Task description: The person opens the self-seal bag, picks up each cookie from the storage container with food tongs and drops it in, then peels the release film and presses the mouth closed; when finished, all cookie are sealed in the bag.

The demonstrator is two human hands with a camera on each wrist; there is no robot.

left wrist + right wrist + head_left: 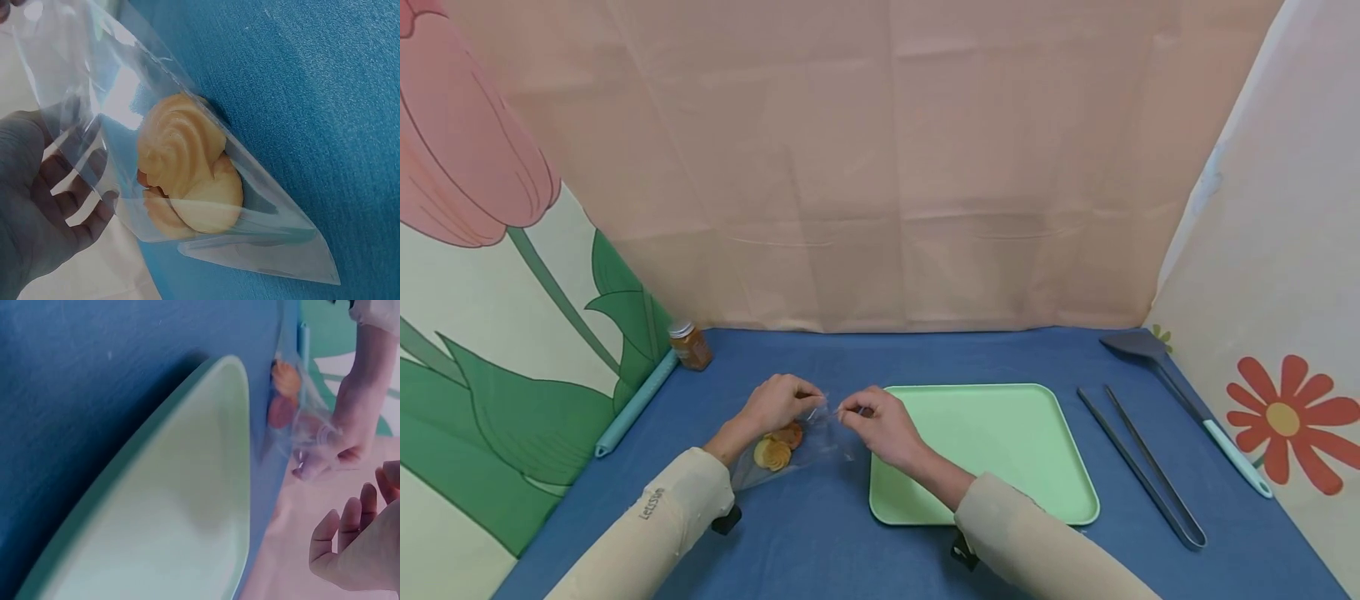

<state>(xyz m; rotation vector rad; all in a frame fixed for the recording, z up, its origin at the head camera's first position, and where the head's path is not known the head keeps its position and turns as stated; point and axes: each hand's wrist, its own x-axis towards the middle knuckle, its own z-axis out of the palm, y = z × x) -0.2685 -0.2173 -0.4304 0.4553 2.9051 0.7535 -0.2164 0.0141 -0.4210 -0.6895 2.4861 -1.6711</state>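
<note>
My left hand (777, 403) pinches the mouth edge of a clear plastic bag (269, 253), left of the tray. Across from it, my right hand (882, 425) pinches the bag's other edge, fingertips close to those of the left. Golden swirl-shaped cookies (181, 159) lie together in the lower part of the bag, low over the blue cloth. In the left wrist view the left hand's lower fingers (94, 222) show through and beside the film. The right wrist view shows the other fingers (350, 528) of the right hand loosely bent.
A light green tray (992, 450) lies under and beside the right forearm. Right of it are dark tongs (1138, 467) and a spatula (1180, 387) with a pale handle. At the back left stand a spice jar (691, 346) and a teal roll (636, 404) along the edge.
</note>
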